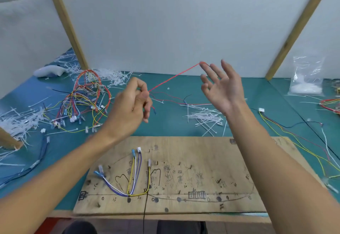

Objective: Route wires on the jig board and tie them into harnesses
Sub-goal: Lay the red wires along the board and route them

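Head view: we are noting the left hand (132, 103) pinching a red wire (174, 76). The right hand (222, 86), fingers spread wide, is touching its far end, seemingly straightening it for routing. It is hanging beyond the jig board (202, 151), whose left part is carrying routed wires (134, 178).

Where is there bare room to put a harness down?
Bare: the right half of the jig board, pegs only, and the green mat behind it, left of the cable tie pile. Crowded: the wire bundle at far left, loose wires right of the board. The left hand pinches the red wire over the mat.
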Demonstrator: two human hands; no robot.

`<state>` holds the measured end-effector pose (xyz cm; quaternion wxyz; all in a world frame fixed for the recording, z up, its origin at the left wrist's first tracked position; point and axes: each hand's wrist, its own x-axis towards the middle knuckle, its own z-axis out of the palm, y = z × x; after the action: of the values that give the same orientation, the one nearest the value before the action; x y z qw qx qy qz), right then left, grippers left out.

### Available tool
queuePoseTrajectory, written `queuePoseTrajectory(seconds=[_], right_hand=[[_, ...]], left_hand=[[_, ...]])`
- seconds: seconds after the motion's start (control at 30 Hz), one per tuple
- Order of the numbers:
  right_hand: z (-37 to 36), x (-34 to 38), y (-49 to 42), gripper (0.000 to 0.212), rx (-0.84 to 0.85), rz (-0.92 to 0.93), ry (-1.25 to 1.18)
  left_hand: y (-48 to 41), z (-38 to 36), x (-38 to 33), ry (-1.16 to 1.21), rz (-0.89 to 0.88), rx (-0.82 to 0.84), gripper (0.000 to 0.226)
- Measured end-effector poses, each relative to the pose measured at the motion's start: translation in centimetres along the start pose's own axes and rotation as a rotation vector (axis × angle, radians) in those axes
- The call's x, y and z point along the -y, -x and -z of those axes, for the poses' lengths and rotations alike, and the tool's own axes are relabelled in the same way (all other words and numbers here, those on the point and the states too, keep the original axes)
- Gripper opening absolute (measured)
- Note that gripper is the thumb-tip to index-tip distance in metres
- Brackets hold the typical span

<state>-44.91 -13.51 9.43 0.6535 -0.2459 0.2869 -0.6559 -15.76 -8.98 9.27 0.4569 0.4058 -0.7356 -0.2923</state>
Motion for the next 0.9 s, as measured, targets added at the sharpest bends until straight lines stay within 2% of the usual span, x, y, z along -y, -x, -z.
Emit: queuePoseTrajectory(seconds=[0.13,0.23,0.3,0.4,0.53,0.7,0.8,0.9], right_hand=[[-0.7,2.2,-2.1,0.041,-0.101,0.07,-0.015],[-1.6,3.4,-3.0,0.043,-0.178,0.194,0.078],[-2.3,4.1,-3.2,0.047,-0.157,0.294,0.167],[-3.8,4.4,-2.5,0.048,-0.077,0.404,0.329],[-5.0,3.3,0.4,0.033,-0.082,0.581,0.547],[-4.8,0.4,10.0,0.031,-0.27,0.82,1.047],[-2.9,-1.6,17.5,0.032,-0.405,0.732,1.456],[-1.8,-3.0,23.7,0.041,-0.387,0.381,1.788]], left_hand=[[3.9,1.3,1.8,-0.119,0.047,0.062,0.036],[5.3,2.3,2.8,-0.207,0.06,0.073,0.04],[5.9,3.1,3.0,-0.269,0.046,0.065,0.036],[6.7,4.1,3.0,-0.364,0.027,0.027,0.029],[7.7,6.2,2.9,-0.443,-0.01,-0.022,0.018],[10.2,9.0,2.7,-0.495,-0.027,-0.086,0.022],[12.0,10.0,2.1,-0.424,-0.046,-0.106,0.023],[13.2,10.3,1.1,-0.407,-0.085,-0.091,0.018]])
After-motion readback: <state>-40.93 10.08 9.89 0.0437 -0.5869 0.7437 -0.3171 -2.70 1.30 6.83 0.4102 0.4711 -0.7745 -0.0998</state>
